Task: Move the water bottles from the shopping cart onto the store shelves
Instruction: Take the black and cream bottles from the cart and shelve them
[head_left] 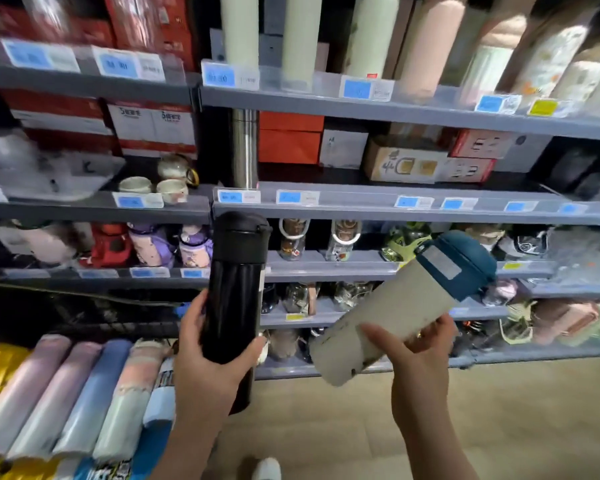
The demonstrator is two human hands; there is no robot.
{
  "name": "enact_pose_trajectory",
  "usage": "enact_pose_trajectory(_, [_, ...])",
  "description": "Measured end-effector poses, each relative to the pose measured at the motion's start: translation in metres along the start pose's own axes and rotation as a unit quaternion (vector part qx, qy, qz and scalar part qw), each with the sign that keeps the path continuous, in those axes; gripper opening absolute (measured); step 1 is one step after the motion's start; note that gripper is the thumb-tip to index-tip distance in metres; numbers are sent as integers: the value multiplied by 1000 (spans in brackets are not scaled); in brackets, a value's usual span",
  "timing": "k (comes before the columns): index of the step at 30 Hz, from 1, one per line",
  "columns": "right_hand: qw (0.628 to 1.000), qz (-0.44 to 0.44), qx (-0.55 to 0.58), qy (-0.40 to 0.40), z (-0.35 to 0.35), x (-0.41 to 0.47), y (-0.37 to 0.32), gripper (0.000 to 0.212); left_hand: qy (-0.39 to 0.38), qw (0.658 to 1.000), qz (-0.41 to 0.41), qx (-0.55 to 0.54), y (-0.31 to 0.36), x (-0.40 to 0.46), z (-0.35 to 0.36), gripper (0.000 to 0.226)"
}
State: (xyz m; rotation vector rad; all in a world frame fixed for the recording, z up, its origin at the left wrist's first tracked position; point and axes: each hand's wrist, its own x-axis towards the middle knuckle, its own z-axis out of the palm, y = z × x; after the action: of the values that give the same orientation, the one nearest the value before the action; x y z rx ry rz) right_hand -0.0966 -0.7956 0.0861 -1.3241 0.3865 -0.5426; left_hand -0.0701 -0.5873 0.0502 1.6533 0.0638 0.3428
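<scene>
The left hand [208, 358] grips a black bottle [234, 299] upright, ready to stand below the steel flask [245, 148]. Right of that flask and lower, the right hand [416, 362] clasps a tilted grey bottle [392, 313], lid aimed shelfward, probably next for placing

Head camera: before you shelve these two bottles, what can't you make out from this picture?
- Shopping cart: not identifiable; bottles at lower left run off the edge.
- Black bottle: base hidden behind the left hand.
- Grey bottle with blue lid: underside covered by the right hand.
- Price tags: print blurred.
- Top-shelf bottles: tops cut off.
</scene>
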Motion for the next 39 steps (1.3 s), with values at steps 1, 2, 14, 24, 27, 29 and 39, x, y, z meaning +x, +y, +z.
enact_pose_trajectory(1, [1000,-9,0,5,3,12,-1,95,7,1000,-7,-13,-4,9,9,88])
enact_pose_trajectory(2, [1000,-17,1,10,7,26,-2,91,13,999,-11,-31,-7,21,19,87])
enact_pose_trajectory(14, [986,-10,140,88,102,215,9,68,38,998,-28,-48,-33,161,73,90])
enact_pose_trajectory(24, [950,-21,223,216,110,333,12,79,53,999,7,-10,-18,190,101,87])
enact_pose_trajectory(27, [943,-4,235,235,104,368,13,83,61,998,24,17,-13,190,115,87])
enact_pose_trajectory(29, [947,13,237,218,106,387,17,82,57,996,50,39,-10,193,125,85])
enact_pose_trajectory(39, [981,43,160,105,137,404,44,90,66,992,90,58,-8,214,161,81])
